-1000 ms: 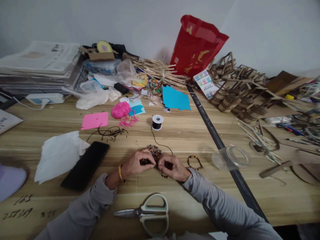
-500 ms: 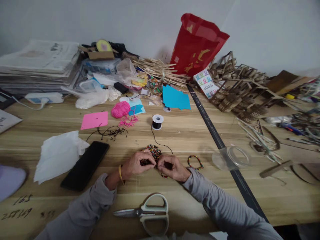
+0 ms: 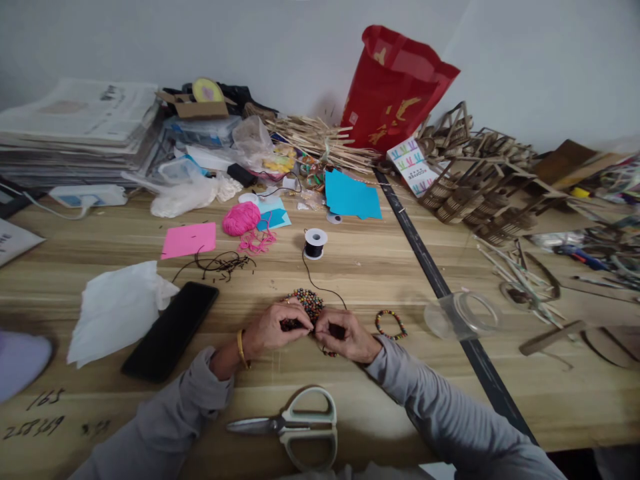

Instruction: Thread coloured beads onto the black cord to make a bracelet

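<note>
A pile of small multicoloured beads (image 3: 307, 301) lies on the table just beyond my hands, partly covered by them. My left hand (image 3: 283, 325), a gold bangle on its wrist, is closed in a pinch; what lies between its fingertips is too small to make out. My right hand (image 3: 346, 335) pinches black cord right beside it, the fingertips nearly touching. A few strung beads (image 3: 329, 352) show under the right hand. From a white spool (image 3: 315, 248), the black cord (image 3: 320, 288) runs down behind my right hand. A finished-looking bead bracelet (image 3: 391, 325) lies to the right.
Scissors (image 3: 305, 427) lie in front of me. To the left are a black phone (image 3: 171, 331), white tissue (image 3: 117, 310), cord scraps (image 3: 223, 265) and pink yarn (image 3: 241, 219). A clear plastic lid (image 3: 463, 315) lies right; small woven baskets (image 3: 465, 200) and a red bag (image 3: 395, 93) stand behind.
</note>
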Demonstrator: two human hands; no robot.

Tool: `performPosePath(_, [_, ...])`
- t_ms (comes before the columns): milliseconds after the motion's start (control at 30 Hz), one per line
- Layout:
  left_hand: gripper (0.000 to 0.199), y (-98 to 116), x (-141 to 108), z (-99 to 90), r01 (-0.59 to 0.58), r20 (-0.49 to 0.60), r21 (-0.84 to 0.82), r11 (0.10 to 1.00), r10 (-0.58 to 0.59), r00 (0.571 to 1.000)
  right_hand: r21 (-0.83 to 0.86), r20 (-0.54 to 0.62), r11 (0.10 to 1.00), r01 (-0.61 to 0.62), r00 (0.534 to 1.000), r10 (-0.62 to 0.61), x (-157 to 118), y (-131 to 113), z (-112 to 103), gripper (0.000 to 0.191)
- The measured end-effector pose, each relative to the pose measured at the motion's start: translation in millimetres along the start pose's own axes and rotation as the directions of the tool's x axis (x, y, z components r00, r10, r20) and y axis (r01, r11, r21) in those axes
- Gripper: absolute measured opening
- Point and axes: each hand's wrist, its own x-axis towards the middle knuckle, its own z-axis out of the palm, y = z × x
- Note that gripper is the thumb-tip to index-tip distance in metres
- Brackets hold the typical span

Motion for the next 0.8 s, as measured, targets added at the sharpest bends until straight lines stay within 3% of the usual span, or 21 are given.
performPosePath(800, [0.008,0.2,-1.1,2.7,-0.013,-0.003,0.028,1.000,0.013,1.000,-0.012,-0.028,0.999,0.030,0.999,-0.030,1.7,2.2,1.0,0.017])
